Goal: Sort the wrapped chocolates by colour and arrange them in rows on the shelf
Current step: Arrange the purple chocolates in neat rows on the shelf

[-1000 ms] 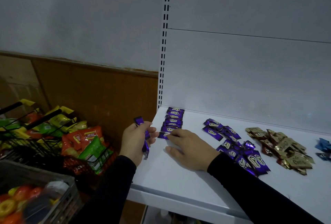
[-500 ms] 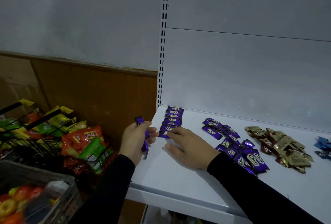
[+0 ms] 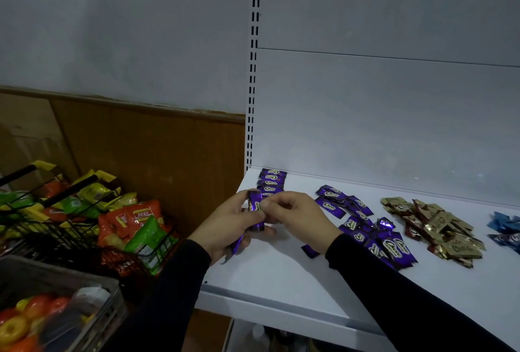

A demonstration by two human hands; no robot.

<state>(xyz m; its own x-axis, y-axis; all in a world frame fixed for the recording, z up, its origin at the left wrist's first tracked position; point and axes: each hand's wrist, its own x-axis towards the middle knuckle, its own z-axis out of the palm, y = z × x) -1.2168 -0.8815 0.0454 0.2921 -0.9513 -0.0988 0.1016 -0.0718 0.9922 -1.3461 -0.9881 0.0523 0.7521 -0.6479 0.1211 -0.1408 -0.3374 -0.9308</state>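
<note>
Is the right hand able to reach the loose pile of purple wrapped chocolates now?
Probably yes: the right hand is beside the pile of purple wrapped chocolates, nothing between, but its fingers pinch a purple chocolate.

Two hands, the left hand (image 3: 225, 228) and the right hand (image 3: 295, 215), meet in the middle of the frame. On the white metal shelf (image 3: 281, 281) are four groups of shiny wrapped chocolates: one neat purple row (image 3: 270, 181), one purple pile (image 3: 365, 228), one gold pile (image 3: 439, 228), and one blue pile (image 3: 506, 228) at the right edge.

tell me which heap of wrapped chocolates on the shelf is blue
The small heap of blue foil-wrapped chocolates at the far right edge, beyond the gold-and-brown pile and purple pile.
</note>
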